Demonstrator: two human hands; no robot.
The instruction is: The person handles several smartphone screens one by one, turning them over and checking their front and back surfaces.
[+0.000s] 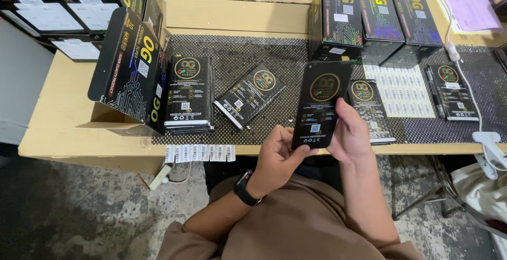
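Both hands hold up a flat black packet with a gold round emblem, lifted above the table's front edge. My left hand, with a black watch on its wrist, grips the packet's lower left corner. My right hand holds its right side, thumb on the front. Just right of it a similar packet lies on the black mesh mat. A stack of the same packets and one single packet lie on the mat to the left.
Black boxes stand at the back right and are stacked at the back left; one open box leans at the left. A sheet of small labels, another packet, a white cable and label strips are nearby.
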